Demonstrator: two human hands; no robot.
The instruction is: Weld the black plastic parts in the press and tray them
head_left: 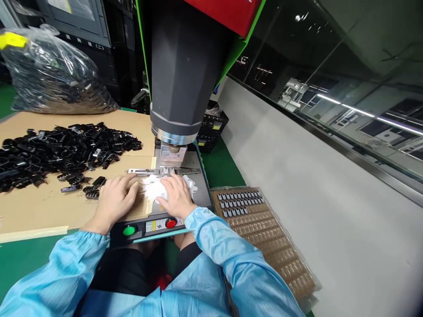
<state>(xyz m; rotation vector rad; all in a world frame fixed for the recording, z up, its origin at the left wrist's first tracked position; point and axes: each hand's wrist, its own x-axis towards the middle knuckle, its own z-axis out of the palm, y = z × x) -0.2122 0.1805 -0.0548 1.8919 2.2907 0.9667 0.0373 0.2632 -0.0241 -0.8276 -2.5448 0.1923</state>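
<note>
1. The left hand [114,198] lies palm down and mostly flat on the cardboard sheet [39,207], fingers loosely spread and stretched to the right; its fingertips touch the left edge of a white cloth-like wad [152,187]. It has closed around nothing.
2. The right hand [176,198] rests on the right side of the same white wad, fingers curled over it and pressing down; whether it actually grasps the wad cannot be told, as the fingertips are hidden.
3. The white wad sits on the machine's base plate [201,198], between the two hands and just near of the small metal fixture [170,169] under the press head.
4. The big dark grey press head [181,75] hangs above the fixture, its shiny ring at the bottom, apart from the hands.
5. On the near edge of the base are a green button [129,230] on the left and a red button [171,223] on the right, just near of the right wrist.
6. A heap of small black plastic parts [62,149] spreads over the cardboard to the left; a few lie close to the left hand.
7. A clear bag [49,75] of more black parts stands at the far left.
8. To the right, on the green table top [221,169], lies a brown tray [264,237] whose far rows hold small dark pieces.
9. Both arms wear light blue sleeves [228,251].
</note>
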